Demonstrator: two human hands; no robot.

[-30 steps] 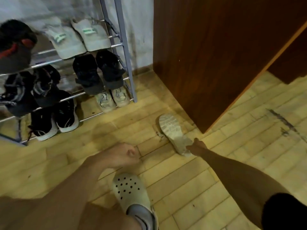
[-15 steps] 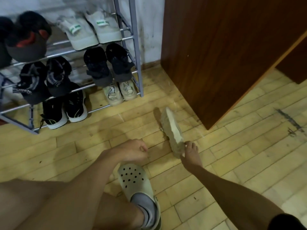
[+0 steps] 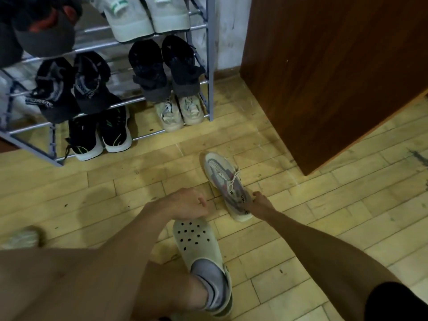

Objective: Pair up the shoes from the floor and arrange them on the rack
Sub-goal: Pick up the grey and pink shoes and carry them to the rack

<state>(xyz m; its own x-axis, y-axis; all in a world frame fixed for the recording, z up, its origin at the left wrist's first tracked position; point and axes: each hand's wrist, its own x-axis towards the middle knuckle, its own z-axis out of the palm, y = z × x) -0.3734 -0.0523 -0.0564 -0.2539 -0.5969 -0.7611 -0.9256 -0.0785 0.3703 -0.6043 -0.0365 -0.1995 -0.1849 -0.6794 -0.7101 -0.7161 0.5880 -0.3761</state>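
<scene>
Way off to the left of the left hand, down on the floor, there's a pale blurry blob (image 3: 22, 238). It might be another loose shoe, but honestly it's too smeared to call.

Up ahead of that hand the rack (image 3: 210, 66) looks pretty much full. There's a white pair (image 3: 148, 17) on top, black sandals (image 3: 162, 66) under them and beige sneakers (image 3: 179, 112) at the bottom. Black trainers (image 3: 99, 135) sit beside those, with more dark shoes further left. So I'd say most of the job is done. What's left is the grey-and-white sneaker (image 3: 222, 179) plus its mate, possibly that blob.

The left hand (image 3: 185, 205) hangs low over the floor, just past the toe of the clog (image 3: 196, 242) the person is wearing. Its fingers are curled into a loose fist with nothing in it, and the forearm reaches forward over the knee.

Just right of it the sneaker sits sole-down on the floorboards, toe pointing away toward the rack. The right hand (image 3: 260, 202) has it pinched at the heel collar, with the arm stretched out nearly straight. A wooden cabinet (image 3: 324, 77) stands further off, up and right of that hand.
</scene>
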